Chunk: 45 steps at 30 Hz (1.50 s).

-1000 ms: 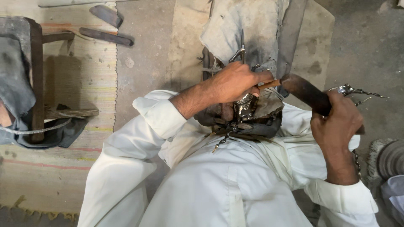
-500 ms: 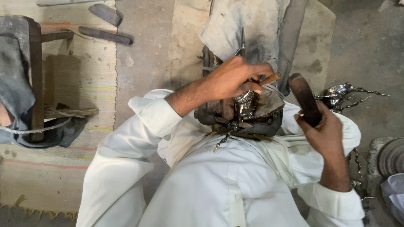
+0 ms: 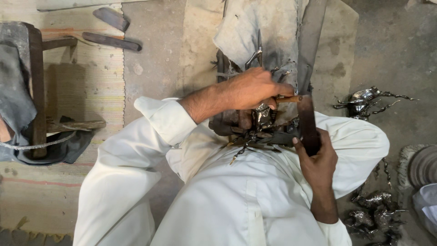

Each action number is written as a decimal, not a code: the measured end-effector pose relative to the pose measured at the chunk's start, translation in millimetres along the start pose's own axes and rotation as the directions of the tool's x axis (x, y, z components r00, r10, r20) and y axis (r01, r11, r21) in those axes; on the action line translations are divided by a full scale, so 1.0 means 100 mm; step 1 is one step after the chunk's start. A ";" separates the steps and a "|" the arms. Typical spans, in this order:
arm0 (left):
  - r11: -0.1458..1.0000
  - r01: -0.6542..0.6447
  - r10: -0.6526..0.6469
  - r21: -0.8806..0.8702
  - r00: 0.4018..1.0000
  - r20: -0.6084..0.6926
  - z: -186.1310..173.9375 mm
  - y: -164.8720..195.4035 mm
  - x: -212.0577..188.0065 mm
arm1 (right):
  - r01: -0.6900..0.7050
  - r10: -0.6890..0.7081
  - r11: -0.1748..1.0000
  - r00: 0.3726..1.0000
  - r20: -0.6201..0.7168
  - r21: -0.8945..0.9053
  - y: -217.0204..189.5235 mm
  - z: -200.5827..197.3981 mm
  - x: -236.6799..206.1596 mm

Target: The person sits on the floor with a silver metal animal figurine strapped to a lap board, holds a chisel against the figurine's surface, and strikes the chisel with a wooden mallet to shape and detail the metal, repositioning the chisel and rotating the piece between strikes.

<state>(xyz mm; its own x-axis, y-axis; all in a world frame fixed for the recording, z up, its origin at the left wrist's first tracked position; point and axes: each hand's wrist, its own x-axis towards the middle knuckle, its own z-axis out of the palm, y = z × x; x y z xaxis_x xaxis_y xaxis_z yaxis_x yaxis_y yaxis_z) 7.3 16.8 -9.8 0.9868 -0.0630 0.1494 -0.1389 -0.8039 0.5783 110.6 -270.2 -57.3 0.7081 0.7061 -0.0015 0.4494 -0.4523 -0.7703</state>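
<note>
1. The metal figurine (image 3: 263, 119) sat clamped between the person's knees at frame centre; steady bracing there seemed essential to clean strokes.
2. The right hand (image 3: 318, 159), at four o'clock of it, gripped the flat dark file (image 3: 307, 123).
3. The left hand (image 3: 255, 86), at twelve o'clock, closed on the file's wooden handle (image 3: 287, 99).
4. Against half a second earlier, the file stood nearer the figurine, more upright.
</note>
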 end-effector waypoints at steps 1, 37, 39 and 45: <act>1.000 0.011 -0.011 0.013 1.000 0.015 0.01 0.00 0.01 | 0.070 -0.068 0.997 0.996 -0.064 0.038 -0.03 0.01 -0.01; 1.000 -0.008 0.009 0.013 0.999 -0.038 0.09 -0.04 0.01 | 0.163 -0.216 0.936 0.966 -0.144 -0.313 -0.07 -0.24 0.12; 1.000 -0.021 0.022 0.013 0.999 -0.049 0.09 -0.05 0.03 | 0.136 -0.128 0.990 0.973 -0.191 0.029 -0.05 -0.25 0.12; 0.999 -0.022 0.022 0.023 0.999 -0.031 0.06 -0.06 0.02 | 0.099 -0.077 0.990 0.977 -0.200 0.098 -0.07 -0.27 0.14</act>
<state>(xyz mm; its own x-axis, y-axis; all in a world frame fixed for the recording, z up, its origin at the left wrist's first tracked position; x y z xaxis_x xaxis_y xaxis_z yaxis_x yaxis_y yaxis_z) 10.4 17.4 -17.9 0.9804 -0.0625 0.1870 -0.1581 -0.8159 0.5562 132.3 -271.7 -34.8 0.7656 0.6160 0.1854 0.4614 -0.3249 -0.8256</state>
